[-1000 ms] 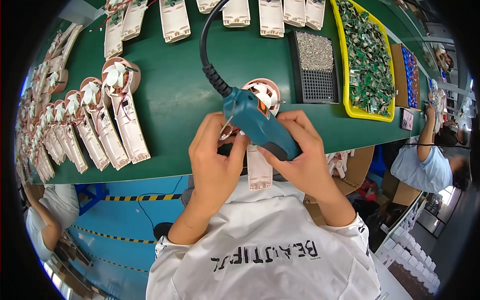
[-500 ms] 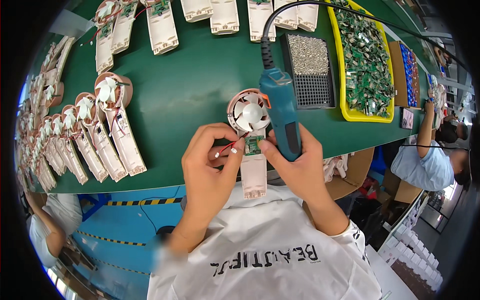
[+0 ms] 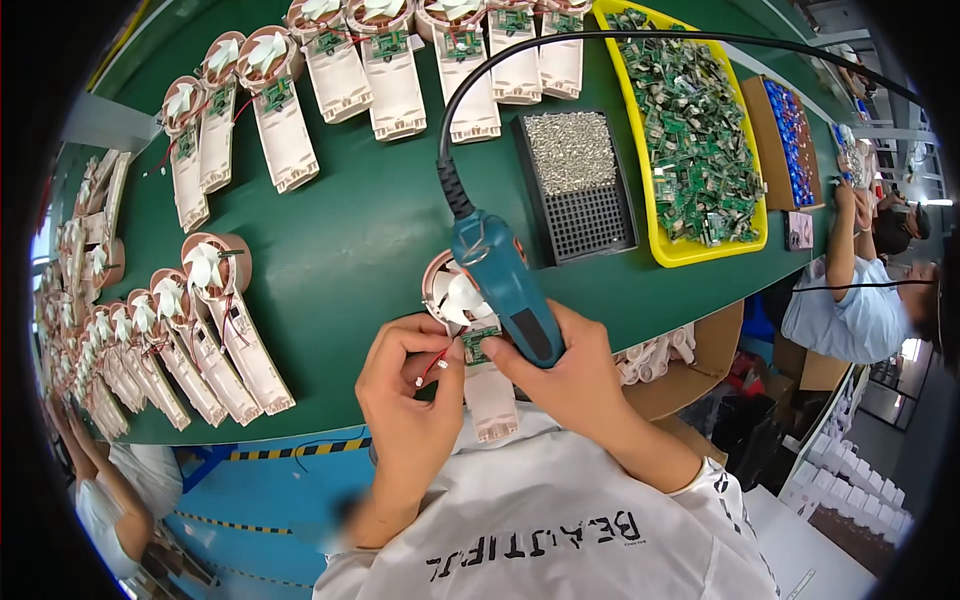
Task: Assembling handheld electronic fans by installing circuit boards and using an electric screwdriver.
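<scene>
A pale pink half-shell of a handheld fan [image 3: 490, 408] lies between my hands at the table's near edge. It carries a white fan blade [image 3: 458, 298] in a round ring and a small green circuit board [image 3: 478, 343]. My left hand [image 3: 405, 405] is closed on the shell's left side beside the board; a red wire with white plugs [image 3: 432, 370] sticks out by its fingers. A teal electric screwdriver [image 3: 508, 285] rests in my closed right hand [image 3: 580, 385], tilted across the fan ring. My right thumb touches the board's right edge. The screwdriver's tip is out of sight.
A black screw tray [image 3: 578, 185] and a yellow bin of circuit boards [image 3: 655, 220] stand to the right. Beyond lies a box of blue parts [image 3: 790, 145]. More fan shells [image 3: 285, 140] line the back and left. The screwdriver's black cable [image 3: 620, 35] arcs overhead. Co-workers sit at both sides.
The whole view has shifted, with the table's things lower in the picture. The screwdriver leans further and now covers part of the fan blade. Both hands keep their hold.
</scene>
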The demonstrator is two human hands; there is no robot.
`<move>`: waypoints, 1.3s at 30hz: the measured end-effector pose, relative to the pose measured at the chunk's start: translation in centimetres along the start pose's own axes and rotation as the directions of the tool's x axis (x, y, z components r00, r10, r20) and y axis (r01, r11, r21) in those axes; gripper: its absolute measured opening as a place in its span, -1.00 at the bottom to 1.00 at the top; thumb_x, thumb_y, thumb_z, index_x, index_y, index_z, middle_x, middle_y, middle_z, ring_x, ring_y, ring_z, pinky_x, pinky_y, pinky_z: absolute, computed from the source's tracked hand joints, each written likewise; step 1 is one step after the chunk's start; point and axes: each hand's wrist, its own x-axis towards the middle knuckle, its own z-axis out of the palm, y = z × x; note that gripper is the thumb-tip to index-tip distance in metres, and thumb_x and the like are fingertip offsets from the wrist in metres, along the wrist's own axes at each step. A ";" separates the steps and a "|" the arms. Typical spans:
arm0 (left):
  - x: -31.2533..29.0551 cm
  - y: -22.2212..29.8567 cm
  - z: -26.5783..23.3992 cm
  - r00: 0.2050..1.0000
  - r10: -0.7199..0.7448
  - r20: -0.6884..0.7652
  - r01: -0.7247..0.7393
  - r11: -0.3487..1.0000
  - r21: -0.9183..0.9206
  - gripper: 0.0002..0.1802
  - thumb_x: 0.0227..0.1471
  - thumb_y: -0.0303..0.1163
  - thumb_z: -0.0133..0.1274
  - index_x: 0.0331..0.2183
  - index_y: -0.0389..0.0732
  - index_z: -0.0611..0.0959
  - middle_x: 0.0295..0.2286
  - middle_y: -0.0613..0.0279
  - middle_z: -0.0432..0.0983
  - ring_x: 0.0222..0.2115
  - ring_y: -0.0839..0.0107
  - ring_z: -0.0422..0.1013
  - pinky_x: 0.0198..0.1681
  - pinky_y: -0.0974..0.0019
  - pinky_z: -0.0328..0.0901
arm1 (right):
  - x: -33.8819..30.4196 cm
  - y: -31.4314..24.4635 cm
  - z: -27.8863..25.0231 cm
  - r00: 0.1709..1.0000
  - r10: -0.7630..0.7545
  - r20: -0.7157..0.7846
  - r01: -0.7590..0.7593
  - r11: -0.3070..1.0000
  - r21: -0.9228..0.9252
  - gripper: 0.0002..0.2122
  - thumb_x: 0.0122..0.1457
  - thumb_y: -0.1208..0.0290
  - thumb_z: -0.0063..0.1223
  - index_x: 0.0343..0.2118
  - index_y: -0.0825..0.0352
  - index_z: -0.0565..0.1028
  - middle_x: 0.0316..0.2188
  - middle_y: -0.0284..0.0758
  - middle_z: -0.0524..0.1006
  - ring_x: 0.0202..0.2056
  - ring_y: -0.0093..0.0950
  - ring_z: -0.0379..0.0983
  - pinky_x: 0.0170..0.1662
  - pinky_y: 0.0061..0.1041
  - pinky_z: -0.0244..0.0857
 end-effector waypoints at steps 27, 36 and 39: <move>1.1 -0.4 -2.2 0.970 -0.060 0.237 0.008 0.977 0.213 -0.69 -0.08 -0.59 0.26 -0.22 -0.40 0.62 -0.37 0.20 0.55 -0.38 0.47 0.43 -0.30 0.45 0.34 | 0.4 1.5 0.8 0.992 -0.120 0.024 0.120 0.993 0.008 -0.76 0.04 0.30 0.18 -0.35 0.37 0.46 -0.56 -0.10 0.52 -0.45 -0.06 0.49 -0.39 -0.23 0.34; 3.2 0.1 -2.2 0.970 -0.030 0.241 -0.010 0.987 0.162 -0.65 -0.09 -0.57 0.26 -0.18 -0.39 0.63 -0.32 0.16 0.55 -0.36 0.46 0.42 -0.31 0.46 0.33 | 2.6 0.5 0.8 0.986 -0.163 0.022 0.162 0.986 0.036 -0.75 0.08 0.29 0.14 -0.34 0.40 0.44 -0.54 -0.05 0.52 -0.42 -0.01 0.48 -0.37 -0.18 0.33; 4.1 1.9 -2.0 0.965 -0.091 0.247 0.045 0.982 0.185 -0.68 -0.05 -0.55 0.23 -0.18 -0.39 0.63 -0.30 0.15 0.55 -0.34 0.44 0.43 -0.30 0.47 0.33 | 3.7 0.2 0.6 0.986 -0.160 0.045 0.158 0.987 0.028 -0.75 0.08 0.30 0.13 -0.33 0.40 0.44 -0.56 -0.05 0.51 -0.44 0.00 0.47 -0.37 -0.17 0.32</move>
